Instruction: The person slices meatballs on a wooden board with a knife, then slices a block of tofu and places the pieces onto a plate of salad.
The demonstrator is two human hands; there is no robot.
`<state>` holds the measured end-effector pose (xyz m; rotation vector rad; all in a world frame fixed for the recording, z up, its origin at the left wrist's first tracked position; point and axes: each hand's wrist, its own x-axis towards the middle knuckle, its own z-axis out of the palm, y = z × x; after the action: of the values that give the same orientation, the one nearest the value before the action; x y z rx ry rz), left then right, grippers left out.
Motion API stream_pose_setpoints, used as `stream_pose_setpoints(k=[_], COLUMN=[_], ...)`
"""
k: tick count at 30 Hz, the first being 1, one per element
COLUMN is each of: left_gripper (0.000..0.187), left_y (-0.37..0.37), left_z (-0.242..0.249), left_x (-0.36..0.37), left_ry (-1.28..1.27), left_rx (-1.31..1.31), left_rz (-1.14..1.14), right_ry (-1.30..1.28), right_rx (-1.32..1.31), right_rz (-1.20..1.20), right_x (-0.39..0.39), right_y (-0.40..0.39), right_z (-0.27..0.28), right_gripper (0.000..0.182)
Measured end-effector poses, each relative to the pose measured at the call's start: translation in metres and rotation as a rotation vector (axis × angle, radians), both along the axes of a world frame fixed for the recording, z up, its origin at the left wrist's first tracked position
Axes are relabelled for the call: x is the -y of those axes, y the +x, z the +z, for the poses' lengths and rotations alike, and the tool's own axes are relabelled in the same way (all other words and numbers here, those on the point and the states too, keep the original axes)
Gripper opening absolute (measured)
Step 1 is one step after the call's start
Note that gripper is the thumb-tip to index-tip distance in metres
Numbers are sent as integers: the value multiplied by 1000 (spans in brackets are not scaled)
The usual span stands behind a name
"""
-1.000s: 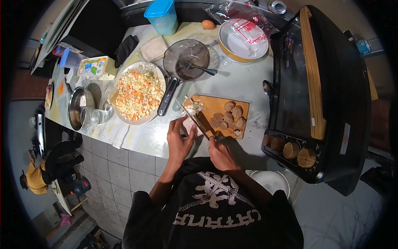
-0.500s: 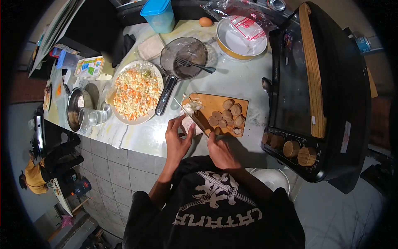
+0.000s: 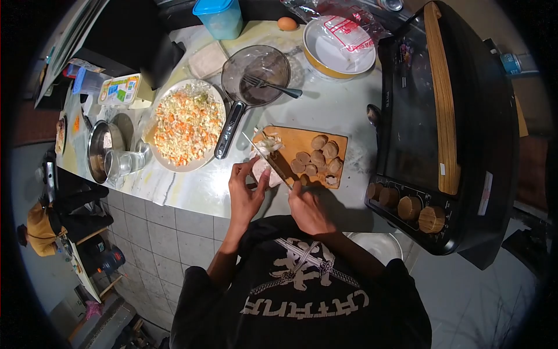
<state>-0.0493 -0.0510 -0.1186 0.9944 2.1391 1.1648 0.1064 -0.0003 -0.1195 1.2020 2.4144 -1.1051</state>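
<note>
My right hand (image 3: pixel 309 207) is closed round the handle of a knife (image 3: pixel 268 160), whose blade slants up and left over the edge of a wooden cutting board (image 3: pixel 299 145). Beside the blade, my left hand (image 3: pixel 245 195) grips a pale pink piece of meat (image 3: pixel 264 173) between thumb and fingers. White cut strips (image 3: pixel 268 143) lie at the board's upper left, next to the blade. Several brown meatball halves (image 3: pixel 318 158) are spread over the right part of the board.
Left of the board stands a plate of chopped orange and white food (image 3: pixel 189 125). Behind are a dark strainer-like pan with a fork (image 3: pixel 256 75), a white bowl (image 3: pixel 325 52) and an egg (image 3: pixel 286 24). A black toaster oven (image 3: pixel 418 128) borders the right side.
The knife blade has tilted so that it looks narrower, and more of the pink meat shows beside it. Both hands stay in nearly the same place; the whole view has shifted slightly.
</note>
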Motion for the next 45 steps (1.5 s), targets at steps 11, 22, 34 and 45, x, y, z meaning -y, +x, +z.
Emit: stream_pose_setpoints(k=[11,22,34,45], left_gripper=[34,33,36,34], left_y=[-3,-1,-2,-8], left_z=[0,-1,4,0], left_x=[-1,-3,-7,-2], left_ry=[-47,-61,-80,-42], left_rx=[36,42,92,77], left_rz=[-10,21,45,-30], right_ry=[36,30,-66,130], right_rx=[-58,-126,-66,-82], right_rz=[12,52,-101,103], right_x=[-4,-11,-8,-3], right_y=[0,-3,-8,-4], right_z=[-5,-28,-30,-18], right_gripper=[23,21,24,38])
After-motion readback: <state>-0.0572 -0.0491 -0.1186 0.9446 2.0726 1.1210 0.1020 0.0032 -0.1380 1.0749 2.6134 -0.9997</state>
